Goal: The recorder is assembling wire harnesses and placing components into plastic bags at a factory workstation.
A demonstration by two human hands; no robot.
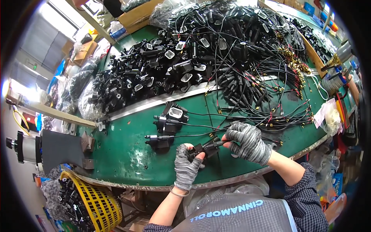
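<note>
Both my hands wear grey knitted gloves with bare fingertips. Near the table's front edge, my left hand (186, 169) is closed around a black housing (210, 148), with the thumb along its near side. My right hand (250, 144) pinches a thin black cable at the housing's right end; the fingers partly hide where the two meet. Just beyond lie black housings with cables attached: one with a pale oval face (175, 112), another below it (165, 125), and a third (159, 142) closest to my left hand. Their cables run rightward.
A large heap of black housings (154, 65) covers the far side of the green table (119, 162), behind a metal strip. Bundled cables with gold-coloured tips (288, 83) spread at right. A clamp-like fixture (62, 150) stands at left, above a yellow basket (101, 199).
</note>
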